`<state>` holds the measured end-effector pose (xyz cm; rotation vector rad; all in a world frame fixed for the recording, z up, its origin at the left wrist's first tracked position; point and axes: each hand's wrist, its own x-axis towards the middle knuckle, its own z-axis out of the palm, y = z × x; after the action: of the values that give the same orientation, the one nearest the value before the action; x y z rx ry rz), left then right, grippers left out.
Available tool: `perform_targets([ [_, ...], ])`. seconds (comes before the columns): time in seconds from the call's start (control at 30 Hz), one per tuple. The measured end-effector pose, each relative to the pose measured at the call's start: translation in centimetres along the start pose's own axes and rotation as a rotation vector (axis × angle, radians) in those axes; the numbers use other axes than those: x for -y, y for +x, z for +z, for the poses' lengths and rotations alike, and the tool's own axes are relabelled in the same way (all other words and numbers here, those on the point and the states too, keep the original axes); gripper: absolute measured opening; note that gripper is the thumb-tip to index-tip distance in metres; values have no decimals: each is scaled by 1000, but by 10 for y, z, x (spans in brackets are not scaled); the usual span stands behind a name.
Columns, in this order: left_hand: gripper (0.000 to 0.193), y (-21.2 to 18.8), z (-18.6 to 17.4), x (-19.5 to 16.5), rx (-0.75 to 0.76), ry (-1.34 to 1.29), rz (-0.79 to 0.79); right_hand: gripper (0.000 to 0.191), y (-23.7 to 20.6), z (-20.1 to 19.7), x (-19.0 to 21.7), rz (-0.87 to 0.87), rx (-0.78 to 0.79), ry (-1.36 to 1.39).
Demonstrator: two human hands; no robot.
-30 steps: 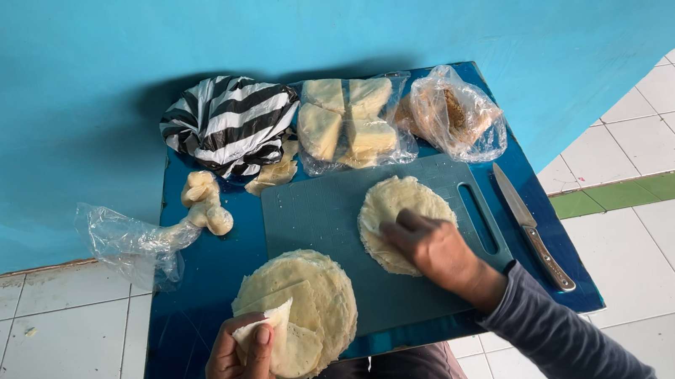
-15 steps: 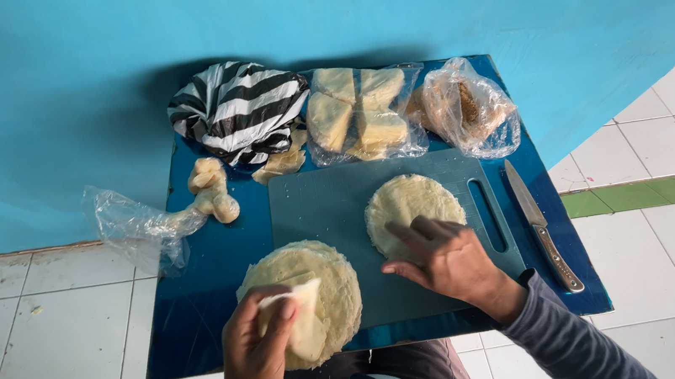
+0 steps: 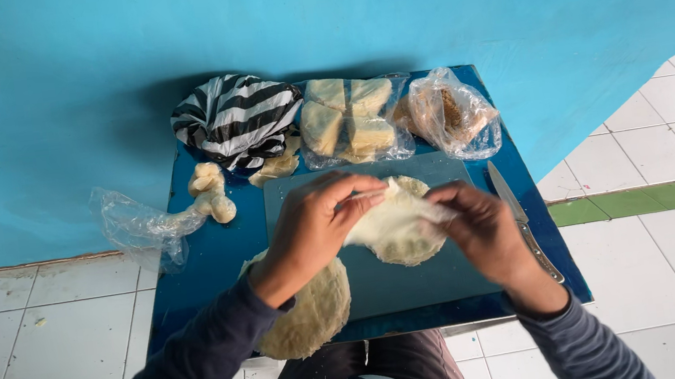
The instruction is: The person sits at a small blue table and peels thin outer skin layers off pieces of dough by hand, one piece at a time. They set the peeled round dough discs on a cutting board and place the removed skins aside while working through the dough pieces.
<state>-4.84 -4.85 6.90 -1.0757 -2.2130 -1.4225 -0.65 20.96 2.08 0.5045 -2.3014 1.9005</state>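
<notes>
On the blue worktop [image 3: 195, 273] against the turquoise wall lies a grey-blue cutting board [image 3: 399, 280], and over it both hands meet at a thin round of pale dough [image 3: 397, 229]. The left hand [image 3: 316, 221] reaches across from the lower left, its fingers [image 3: 358, 187] pinched shut on the upper left edge of the round. The right hand [image 3: 482, 228] comes in from the lower right, its fingers [image 3: 440, 199] closed on the right edge of the same round, which is folded or lifted slightly there. The rest of the round lies flat on the board.

Under the left forearm, at the board's lower left corner, sits a stack of similar dough rounds [image 3: 309, 315], partly hanging over the front of the worktop. A knife [image 3: 518, 215] lies just right of the board, blade pointing away. Along the back edge stand a black-and-white striped bag [image 3: 236, 120], a clear bag of pale wedge-shaped blocks [image 3: 347, 121], and another clear bag with brownish contents [image 3: 452, 113]. Left of the board rest knobbly dough lumps [image 3: 209, 194] beside a crumpled clear plastic bag [image 3: 138, 225] that hangs past the worktop's edge.
</notes>
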Motion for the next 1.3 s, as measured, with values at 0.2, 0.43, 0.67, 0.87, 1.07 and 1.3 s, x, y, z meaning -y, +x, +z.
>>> perform_targets([
  [0.2,14,13,21,15,-65,-33,14,15,-6,-22,-3,-11,-138,-250],
  [0.43,22,14,51,58,111,52,-302,18,6,-4,-44,201,-123,-142],
  [0.67,25,34,64,72,111,60,-325,23,30,-14,-61,208,-129,-357],
  [0.87,23,51,70,76,141,194,-378,23,39,-15,-67,231,-161,-550],
  [1.07,19,51,69,84,147,317,-294,32,30,-14,-62,66,-184,-839],
  [1.3,25,31,1,87,236,334,-299,44,6,15,-21,0,-160,-1044],
])
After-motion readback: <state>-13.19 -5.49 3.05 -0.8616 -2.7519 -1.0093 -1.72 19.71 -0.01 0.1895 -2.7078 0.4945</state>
